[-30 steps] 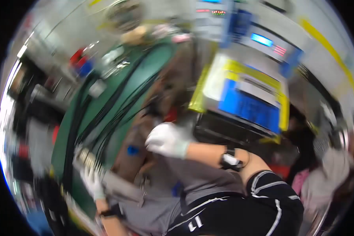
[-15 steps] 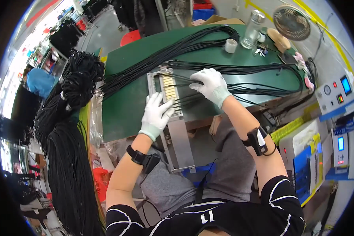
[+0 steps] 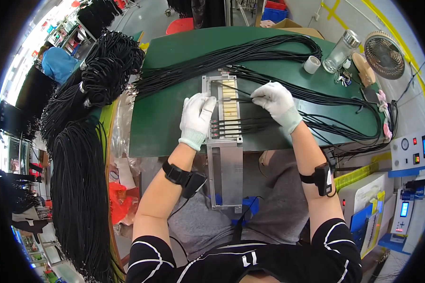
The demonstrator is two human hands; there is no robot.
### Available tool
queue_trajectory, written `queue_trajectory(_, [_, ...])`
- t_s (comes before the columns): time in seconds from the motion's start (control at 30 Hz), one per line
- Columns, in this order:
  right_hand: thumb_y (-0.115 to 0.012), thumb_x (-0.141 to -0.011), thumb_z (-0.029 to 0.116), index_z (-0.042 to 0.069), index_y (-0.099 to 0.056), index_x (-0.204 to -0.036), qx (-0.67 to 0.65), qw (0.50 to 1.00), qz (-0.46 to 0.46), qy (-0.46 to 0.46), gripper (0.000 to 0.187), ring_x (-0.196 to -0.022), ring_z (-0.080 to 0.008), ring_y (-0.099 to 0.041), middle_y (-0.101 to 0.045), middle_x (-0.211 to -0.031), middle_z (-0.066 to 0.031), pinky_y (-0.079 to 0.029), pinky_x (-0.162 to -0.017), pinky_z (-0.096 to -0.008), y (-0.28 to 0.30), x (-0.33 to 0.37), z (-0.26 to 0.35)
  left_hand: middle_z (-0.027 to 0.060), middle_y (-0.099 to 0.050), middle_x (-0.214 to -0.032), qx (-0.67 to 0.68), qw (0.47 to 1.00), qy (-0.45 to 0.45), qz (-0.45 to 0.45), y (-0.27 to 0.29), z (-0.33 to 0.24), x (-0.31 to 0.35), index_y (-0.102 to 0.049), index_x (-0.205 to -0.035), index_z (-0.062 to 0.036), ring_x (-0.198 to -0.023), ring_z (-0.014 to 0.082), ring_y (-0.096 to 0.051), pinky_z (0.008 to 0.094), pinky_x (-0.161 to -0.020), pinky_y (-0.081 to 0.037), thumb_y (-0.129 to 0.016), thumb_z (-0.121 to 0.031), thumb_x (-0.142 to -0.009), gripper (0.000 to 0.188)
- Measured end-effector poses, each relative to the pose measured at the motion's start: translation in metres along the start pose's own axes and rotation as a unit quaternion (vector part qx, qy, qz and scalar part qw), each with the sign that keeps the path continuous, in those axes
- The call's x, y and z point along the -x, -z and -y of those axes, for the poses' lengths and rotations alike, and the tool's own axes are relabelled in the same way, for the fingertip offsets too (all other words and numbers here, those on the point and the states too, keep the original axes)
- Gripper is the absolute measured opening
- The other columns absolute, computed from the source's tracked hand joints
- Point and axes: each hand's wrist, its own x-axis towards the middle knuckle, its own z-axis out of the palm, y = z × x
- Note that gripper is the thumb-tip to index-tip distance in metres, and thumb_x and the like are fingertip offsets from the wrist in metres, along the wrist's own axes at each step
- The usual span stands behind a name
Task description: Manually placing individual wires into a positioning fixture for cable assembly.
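White gloves cover both hands. My right hand (image 3: 277, 104), right of the metal fixture (image 3: 206, 86), pinches a black cable (image 3: 243, 100) between thumb and fingertips. That cable runs leftward over the fixture's row of cream-coloured blocks (image 3: 228, 89), with a grey metal tip. At the fixture's left side is my left hand (image 3: 196, 115), thumb and fingertips drawn together close to the cable's tip; what lies between them is hidden. Several other black cables (image 3: 255, 123) lie side by side across the fixture's near half, their ends by the left hand's wrist.
Long bundles of black cable (image 3: 231, 54) stretch over the green table (image 3: 174, 52). More hang in a thick mass (image 3: 80, 198) at the left. A roll of white tape (image 3: 311, 64), a glass bottle (image 3: 337, 56) and a fan (image 3: 384, 55) stand at the far right.
My left hand has moved farther up along the fixture, its spread fingers now drawn together. The right hand has come lower relative to the fixture, with a cable pinched. The view has shifted.
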Motion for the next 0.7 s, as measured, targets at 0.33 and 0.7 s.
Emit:
queue_trajectory(0.33, [-0.078, -0.074, 0.016, 0.007, -0.072, -0.092, -0.028, 0.993, 0.010, 0.112, 0.021, -0.084, -0.0297, -0.063, -0.069, -0.084, -0.0075, -0.049, -0.078, -0.0392, -0.030, 0.003, 0.046, 0.0145, -0.067, -0.121, -0.048, 0.982, -0.178, 0.037, 0.000, -0.016, 0.004, -0.067, -0.081, -0.0056, -0.114, 0.0340, -0.057, 0.0463, -0.110, -0.035, -0.069, -0.022, -0.088, 0.018])
queue_trajectory(0.7, [-0.074, -0.079, 0.017, 0.013, -0.073, -0.085, 0.052, 0.995, 0.056, 0.066, 0.007, -0.082, -0.0263, -0.061, -0.067, -0.077, -0.0048, -0.047, -0.077, -0.0381, -0.012, 0.007, 0.029, 0.0123, -0.069, -0.111, -0.123, 0.991, -0.055, 0.007, 0.020, 0.007, 0.011, -0.070, -0.089, -0.0074, -0.108, 0.0320, -0.060, 0.0468, -0.110, -0.035, -0.064, -0.023, -0.092, 0.016])
